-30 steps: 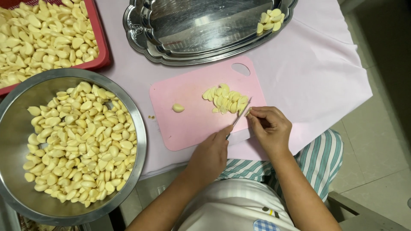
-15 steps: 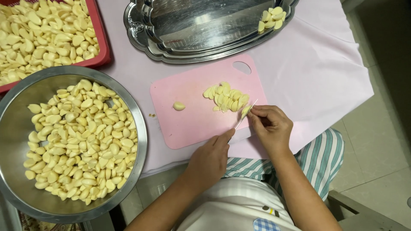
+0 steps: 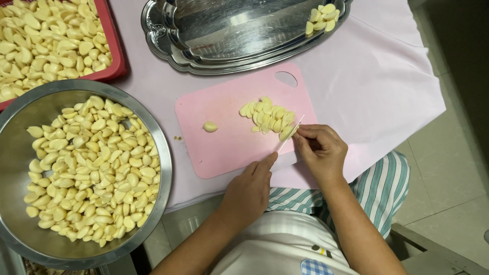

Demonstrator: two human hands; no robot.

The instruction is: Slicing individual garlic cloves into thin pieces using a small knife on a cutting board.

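Garlic clove [image 3: 286, 133] — pale, smooth — under thin knife [image 3: 291, 133].

No packages, labels, signs or screens

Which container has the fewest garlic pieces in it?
The shiny silver tray at the top. Only a small bunch of garlic sits in its corner, while the bowl and red tray are heaped.

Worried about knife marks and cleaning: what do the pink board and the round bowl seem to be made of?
The pink cutting board looks like matte plastic: uniform colour, moulded handle hole. The round bowl seems to be stainless steel: silvery, brushed, reflective rim.
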